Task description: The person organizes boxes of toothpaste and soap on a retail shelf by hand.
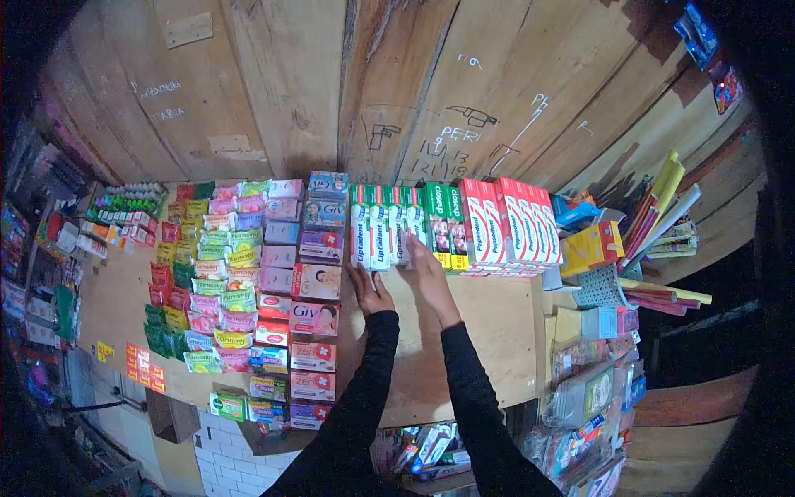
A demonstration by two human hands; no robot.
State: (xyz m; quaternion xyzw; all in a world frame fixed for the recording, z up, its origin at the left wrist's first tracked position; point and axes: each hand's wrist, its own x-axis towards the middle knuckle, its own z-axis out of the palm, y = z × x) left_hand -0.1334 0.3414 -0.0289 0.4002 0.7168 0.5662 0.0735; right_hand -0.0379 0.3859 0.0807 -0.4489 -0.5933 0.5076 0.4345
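Green-and-white cardboard toothpaste boxes (379, 228) stand in a row at the back of the wooden shelf (489, 331), against the plank wall (290, 83). My right hand (424, 261) presses flat, fingers together, on their front, while my left hand (368, 290) rests open just below them. Red-and-white toothpaste boxes (513, 222) stand to the right, stacked soap packets (290, 306) to the left.

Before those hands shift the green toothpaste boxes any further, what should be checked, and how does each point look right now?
1. Right hand touches the Ciptadent toothpaste boxes: ok.
2. Left hand lies near the boxes' lower edge; contact: cannot tell.
3. Ciptadent row sits flush against the Close Up box: ok.
4. Bare wooden shelf in front of the row: ok.
5. Giv soap boxes to the left stand apart from both hands: ok.
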